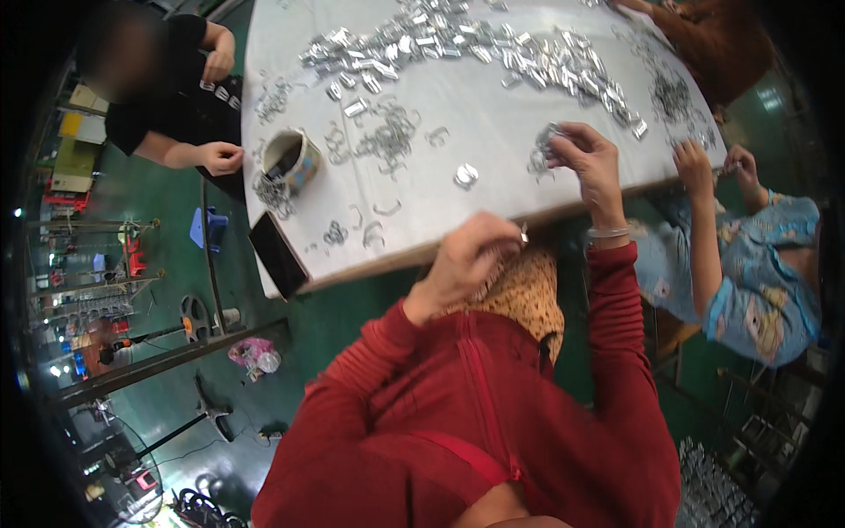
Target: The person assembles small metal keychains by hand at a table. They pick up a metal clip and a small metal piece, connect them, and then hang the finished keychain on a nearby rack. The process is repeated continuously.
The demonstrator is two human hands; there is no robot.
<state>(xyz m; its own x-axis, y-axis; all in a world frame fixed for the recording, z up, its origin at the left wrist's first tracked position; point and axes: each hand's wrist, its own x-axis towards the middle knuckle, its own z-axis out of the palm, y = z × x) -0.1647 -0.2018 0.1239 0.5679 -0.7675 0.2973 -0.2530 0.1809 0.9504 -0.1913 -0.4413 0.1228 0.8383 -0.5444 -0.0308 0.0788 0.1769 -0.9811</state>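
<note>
Nearest me, to the right of the patterned cup (310,165) and on my side of it, my left hand (462,257) is curled at the worktop (422,198) edge, fingertips closed on a small shiny metal piece (525,234). A black smartphone (278,255) lies on the near side of the cup, at the corner. Curved wire clips (387,209) lie to the cup's near right. The cup carries a coloured pattern outside and something dark inside, too shadowed for me to name; a bunch of metal rings (275,198) sits against its near left side. Right of the cup is a pile of hooked clips (387,136). Well to its right, my right hand (591,163) pinches a silvery clump (554,134), too blurred to count. Just left of the cup is a co-worker's hand (220,158). Beyond the cup, to the right, spreads a heap of flat silver pieces (422,40).
</note>
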